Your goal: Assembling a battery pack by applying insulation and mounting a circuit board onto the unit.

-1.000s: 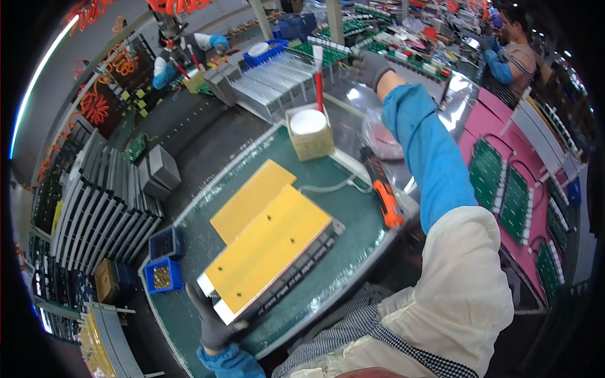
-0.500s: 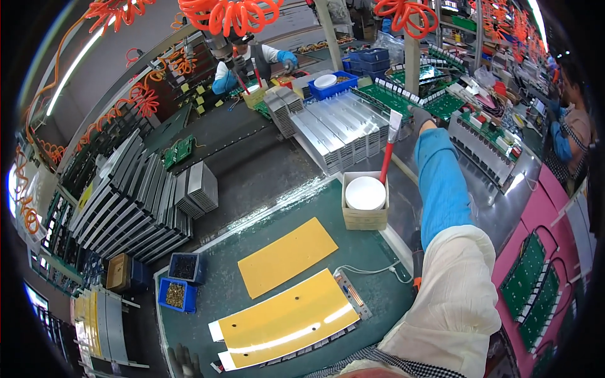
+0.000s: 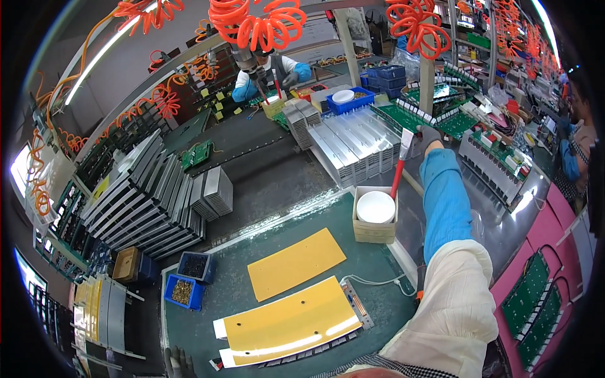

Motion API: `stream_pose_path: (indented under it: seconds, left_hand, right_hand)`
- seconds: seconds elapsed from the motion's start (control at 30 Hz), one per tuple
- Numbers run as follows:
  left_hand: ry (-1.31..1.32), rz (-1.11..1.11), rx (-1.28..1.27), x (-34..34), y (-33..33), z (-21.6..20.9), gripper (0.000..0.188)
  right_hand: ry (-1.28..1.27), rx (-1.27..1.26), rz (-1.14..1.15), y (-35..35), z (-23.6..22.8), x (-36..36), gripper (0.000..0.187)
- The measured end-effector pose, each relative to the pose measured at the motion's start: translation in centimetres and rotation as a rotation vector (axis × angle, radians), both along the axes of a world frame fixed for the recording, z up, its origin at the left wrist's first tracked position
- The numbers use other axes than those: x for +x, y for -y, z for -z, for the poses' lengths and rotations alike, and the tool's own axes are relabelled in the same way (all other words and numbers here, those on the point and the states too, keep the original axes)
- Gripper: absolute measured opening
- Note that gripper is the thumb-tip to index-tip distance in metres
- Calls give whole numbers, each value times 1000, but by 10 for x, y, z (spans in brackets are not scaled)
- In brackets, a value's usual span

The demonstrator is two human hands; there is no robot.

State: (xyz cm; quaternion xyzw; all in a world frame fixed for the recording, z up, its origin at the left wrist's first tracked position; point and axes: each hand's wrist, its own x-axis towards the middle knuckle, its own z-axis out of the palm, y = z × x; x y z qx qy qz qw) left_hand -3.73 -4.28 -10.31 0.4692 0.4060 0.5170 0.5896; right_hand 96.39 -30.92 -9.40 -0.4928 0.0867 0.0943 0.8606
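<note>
My right arm, in a blue sleeve cover, reaches far out. My right hand [image 3: 430, 136], in a dark grey glove, is at the near edge of a green circuit board [image 3: 403, 116] with a row of white parts; its fingers are mostly hidden. At the lower left edge, my left hand [image 3: 179, 363], also gloved, has its fingers apart and holds nothing. On the green mat [image 3: 233, 255] near it lies a curved stack topped by a yellow sheet [image 3: 290, 320] with white ends. A second flat yellow sheet [image 3: 297, 264] lies beyond.
A box [image 3: 375, 233] holds a white bowl [image 3: 376, 207] and a red-handled brush [image 3: 398, 170]. Blue bins [image 3: 184, 293] of small parts stand left. Metal panels [image 3: 353, 142] are stacked ahead. A co-worker [image 3: 271, 72] sits across; orange coiled hoses [image 3: 258, 22] hang above.
The whole view has shifted, so the bench appears farther right and lower. My right hand stays by the circuit board; my left hand has moved slightly left along the mat's edge.
</note>
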Motion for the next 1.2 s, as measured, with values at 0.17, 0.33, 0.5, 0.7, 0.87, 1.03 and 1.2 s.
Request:
stream_pose_path:
  seconds: [0.17, 0.33, 0.5, 0.7, 0.87, 1.03, 1.2]
  left_hand:
    - [93, -78, 114, -10, 14, -28, 57]
    - [18, -125, 416, 18, 30, -82, 101]
    - [67, 404, 882, 96, 144, -113, 69]
    - [184, 1360, 419, 265, 245, -116, 69]
    - [400, 1137, 608, 324, 294, -101, 77]
    - [574, 1162, 616, 287, 285, -101, 48]
    - [435, 976, 288, 214, 239, -138, 43]
  right_hand:
    - [0, -4, 226, 11, -31, -37, 9]
    - [294, -167, 106, 120, -64, -75, 10]
    - [134, 151, 152, 139, -107, -245, 6]
    - [528, 468, 47, 169, -73, -440, 23]
    - [489, 562, -31, 130, -105, -629, 31]
    - [565, 313, -44, 103, -98, -704, 38]
    - [923, 376, -480, 86, -83, -705, 73]
